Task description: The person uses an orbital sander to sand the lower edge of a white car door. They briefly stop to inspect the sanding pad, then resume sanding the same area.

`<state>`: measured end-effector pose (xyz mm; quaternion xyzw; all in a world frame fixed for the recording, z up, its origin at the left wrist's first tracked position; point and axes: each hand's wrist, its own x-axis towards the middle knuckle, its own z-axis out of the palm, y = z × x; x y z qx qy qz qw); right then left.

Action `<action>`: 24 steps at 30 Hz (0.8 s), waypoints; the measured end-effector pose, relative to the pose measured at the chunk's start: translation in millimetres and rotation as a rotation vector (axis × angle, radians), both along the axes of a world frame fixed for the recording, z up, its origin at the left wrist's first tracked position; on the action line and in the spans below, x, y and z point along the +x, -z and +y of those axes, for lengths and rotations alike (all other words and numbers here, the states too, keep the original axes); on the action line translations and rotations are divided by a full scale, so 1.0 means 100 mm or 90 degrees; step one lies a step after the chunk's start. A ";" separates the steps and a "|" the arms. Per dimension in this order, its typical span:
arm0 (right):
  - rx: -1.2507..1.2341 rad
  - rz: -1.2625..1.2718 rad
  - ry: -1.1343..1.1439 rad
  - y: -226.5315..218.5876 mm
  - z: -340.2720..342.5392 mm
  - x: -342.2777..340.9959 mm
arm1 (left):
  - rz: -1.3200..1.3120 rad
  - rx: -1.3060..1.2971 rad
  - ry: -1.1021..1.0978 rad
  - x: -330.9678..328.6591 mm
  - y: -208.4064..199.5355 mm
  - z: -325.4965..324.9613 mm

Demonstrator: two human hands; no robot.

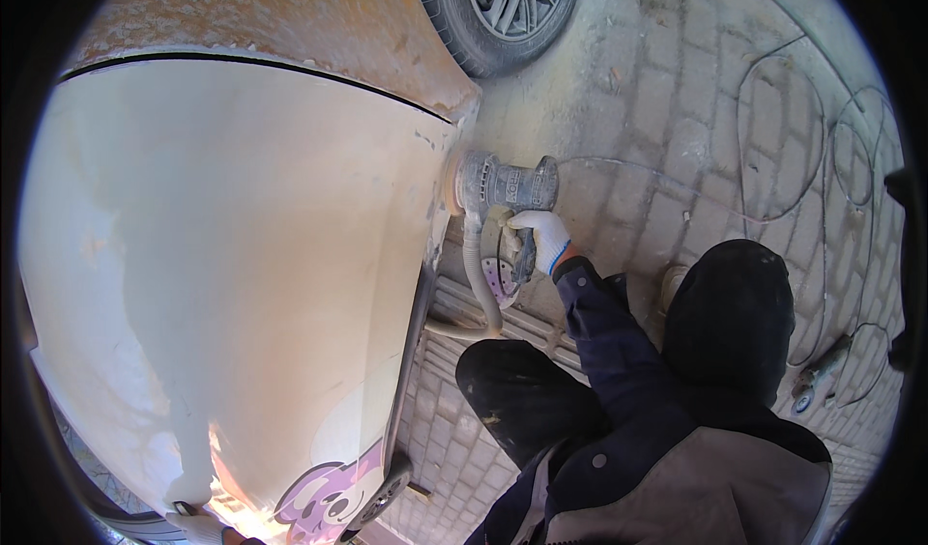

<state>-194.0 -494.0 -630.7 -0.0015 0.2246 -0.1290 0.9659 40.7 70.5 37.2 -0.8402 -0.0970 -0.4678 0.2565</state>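
Observation:
A dust-covered grey sander (507, 184) lies sideways, its round pad set against the lower edge of a pale, sanded car panel (261, 245). My right hand (541, 234), in a white knit glove, has its fingers closed at the sander's underside, by the hose joint. From there a ribbed beige hose (476, 270) bends down and back toward the car. Just below my hand is a purple disc with holes (501, 279) beside a dark part. At the far lower left, my gloved left hand (201, 526) is at the panel, fingers curled by a small dark piece; the picture's edge cuts it off.
An orange-brown sanded panel (261, 14) adjoins across a dark seam, with a car wheel (507, 9) beyond. A thin cable (667, 173) loops over brick paving. To the right lies another small power tool (820, 376). A purple cartoon decal (324, 506) marks the lower panel.

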 end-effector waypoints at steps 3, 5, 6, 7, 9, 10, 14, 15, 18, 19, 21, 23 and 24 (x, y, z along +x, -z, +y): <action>-0.026 0.015 -0.008 -0.01 0.11 -0.03 | 0.003 -0.001 -0.003 -0.04 0.01 -0.03; -0.028 0.049 -0.022 -0.02 0.12 -0.04 | 0.012 0.023 -0.034 -0.06 0.01 -0.03; -0.040 0.012 -0.002 -0.02 0.10 -0.04 | 0.004 0.038 -0.026 -0.07 0.01 -0.03; -0.044 0.011 0.005 -0.01 0.06 -0.04 | -0.003 0.053 -0.019 -0.07 0.01 -0.03; -0.072 -0.039 0.024 -0.01 -0.04 -0.01 | -0.001 0.063 -0.022 -0.11 0.03 -0.05; -0.069 -0.022 0.025 -0.01 -0.07 0.00 | 0.008 0.058 -0.031 -0.14 0.04 -0.07; -0.048 0.001 0.018 0.01 -0.02 0.03 | 0.018 0.036 -0.055 -0.17 0.08 -0.26; -0.028 0.000 0.004 0.01 0.07 0.02 | 0.020 0.031 -0.060 -0.16 0.09 -0.30; 0.027 -0.002 -0.039 0.05 0.38 -0.05 | 0.017 0.037 -0.058 -0.17 0.10 -0.32; 0.036 -0.016 -0.050 0.06 0.45 -0.07 | 0.006 0.053 -0.046 -0.16 0.11 -0.31; 0.041 -0.028 -0.067 0.09 0.54 -0.08 | -0.002 0.068 -0.032 -0.12 0.09 -0.26; 0.061 -0.018 -0.053 0.11 0.53 -0.07 | 0.001 0.069 -0.033 -0.08 0.06 -0.17; 0.084 -0.005 -0.058 0.12 0.52 -0.06 | 0.002 0.072 -0.036 -0.07 0.04 -0.12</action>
